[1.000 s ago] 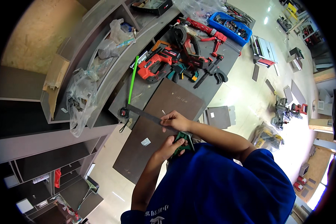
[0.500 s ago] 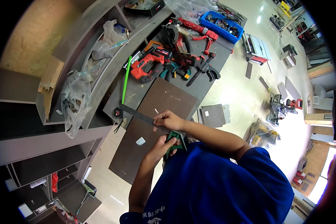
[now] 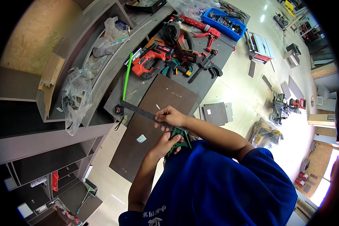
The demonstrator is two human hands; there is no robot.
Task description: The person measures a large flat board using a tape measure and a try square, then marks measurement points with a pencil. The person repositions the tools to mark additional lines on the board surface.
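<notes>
Flat brown rectangular board (image 3: 171,96) on the grey flat worktop (image 3: 139,86), near-left end out past its edge; can't see what's under that end. Dark metal combination square with green head (image 3: 136,110) over the board: right hand (image 3: 171,116) on blade, left hand (image 3: 165,145) on head. Black-and-red tape measure (image 3: 119,109) left of board, by blade's far end. Red-and-black jigsaw (image 3: 141,67) behind board; blue plastic compartment tray (image 3: 219,30) farther back, right. Grey panelled shelving (image 3: 45,147) along the left.
</notes>
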